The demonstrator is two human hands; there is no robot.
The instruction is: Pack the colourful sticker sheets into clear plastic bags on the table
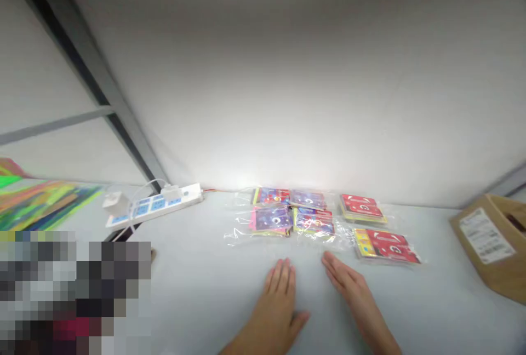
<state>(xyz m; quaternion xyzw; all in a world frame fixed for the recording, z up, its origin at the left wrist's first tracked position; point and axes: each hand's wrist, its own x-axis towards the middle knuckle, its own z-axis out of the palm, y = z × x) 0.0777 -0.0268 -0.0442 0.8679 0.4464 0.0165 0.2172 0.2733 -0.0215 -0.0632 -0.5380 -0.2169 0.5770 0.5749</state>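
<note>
My left hand [276, 303] lies flat on the white table [205, 289], fingers stretched out, holding nothing. My right hand [351, 289] rests beside it, fingers straight and together, also holding nothing. Just beyond the fingertips lie several packs in clear plastic wrap. A purple and pink pack [271, 219] and a purple and red pack [314, 222] sit nearest. Behind them lie two more purple packs [290, 197]. To the right are two red packs, one near [386, 245] and one farther back [361, 207]. My right hand's fingertips almost touch the wrap's edge.
A white power strip [154, 204] with a plugged-in charger [113, 201] lies at the back left. Bright coloured sheets [41, 201] lie at the far left. A cardboard box [493, 245] stands at the right edge. A white wall rises behind. A blurred patch covers the lower left.
</note>
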